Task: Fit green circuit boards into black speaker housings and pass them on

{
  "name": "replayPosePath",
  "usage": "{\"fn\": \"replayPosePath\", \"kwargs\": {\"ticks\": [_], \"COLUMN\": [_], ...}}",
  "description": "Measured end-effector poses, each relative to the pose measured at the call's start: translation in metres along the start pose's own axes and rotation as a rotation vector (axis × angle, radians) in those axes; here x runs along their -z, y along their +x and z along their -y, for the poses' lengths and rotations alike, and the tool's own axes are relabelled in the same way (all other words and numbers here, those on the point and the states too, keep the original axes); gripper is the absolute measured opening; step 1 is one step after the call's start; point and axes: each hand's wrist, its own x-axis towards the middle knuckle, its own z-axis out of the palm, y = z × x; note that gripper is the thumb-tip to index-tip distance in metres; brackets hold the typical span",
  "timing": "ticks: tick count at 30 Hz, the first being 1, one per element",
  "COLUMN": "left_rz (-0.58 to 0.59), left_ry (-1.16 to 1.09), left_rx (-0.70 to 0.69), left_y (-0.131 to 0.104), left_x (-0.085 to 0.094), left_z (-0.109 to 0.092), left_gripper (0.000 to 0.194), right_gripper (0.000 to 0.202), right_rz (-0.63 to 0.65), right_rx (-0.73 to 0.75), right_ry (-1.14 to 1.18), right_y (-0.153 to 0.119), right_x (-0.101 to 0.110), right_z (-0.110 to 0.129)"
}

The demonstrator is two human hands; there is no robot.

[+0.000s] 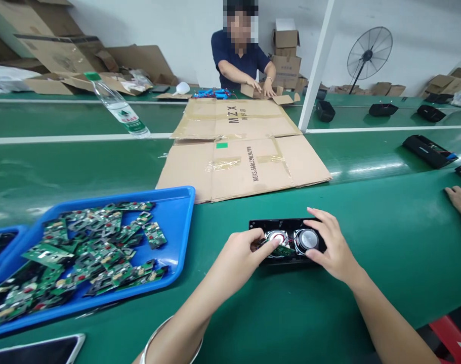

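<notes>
Black speaker housing (291, 226) on the green table (291, 313), two drivers (306, 241) showing
Left hand (245, 250) pinches a circuit board (286, 251) over the housing's nine-o'clock half; right hand (334, 250) has its fingers spread wide over the three-o'clock end; a blue tray (185, 222) of loose boards (111, 255) sits at nine o'clock from the housing; flattened cardboard (230, 174) lies at eleven, a bottle (120, 108) farther out near ten; beyond the cardboard, a co-worker's hands (268, 88) touch a small carton (286, 99).

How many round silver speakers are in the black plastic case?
2: one round silver speaker by the right hand, another by the left hand, partly covered by a green circuit board. Hands may hide more.
</notes>
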Motion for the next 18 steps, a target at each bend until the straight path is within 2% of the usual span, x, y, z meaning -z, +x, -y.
{"fn": "replayPosePath", "kwargs": {"ticks": [3,5,11,13,15,18], "left_rz": [0.068,0.095,0.066,-0.007,-0.133,-0.309], "left_ry": [-0.114,-0.164,-0.183,-0.091,0.146,0.582], "left_rx": [0.073,0.093,0.025,-0.017,-0.007,0.161], "left_y": [0.004,0.005,0.004,0.004,0.006,0.011], "left_x": [-0.001,-0.002,0.002,0.008,0.019,0.045], "left_z": [0.001,0.002,0.004,0.007,0.014,0.038], "left_gripper": [0.045,0.047,0.044,0.043,0.04,0.029], "right_gripper": [0.076,0.085,0.076,0.076,0.075,0.073], "right_rz": [0.222,0.305,0.368,0.342,0.274,0.134], "right_rx": [0.083,0.092,0.053,0.021,-0.041,-0.187], "right_ry": [-0.135,-0.233,-0.369,-0.381,-0.429,-0.553], "right_y": [0.0,0.0,0.003,0.001,-0.005,-0.021], "right_x": [-0.001,-0.004,-0.004,0.003,0.016,0.043], "right_z": [0.002,0.004,0.008,-0.008,-0.039,-0.102]}}
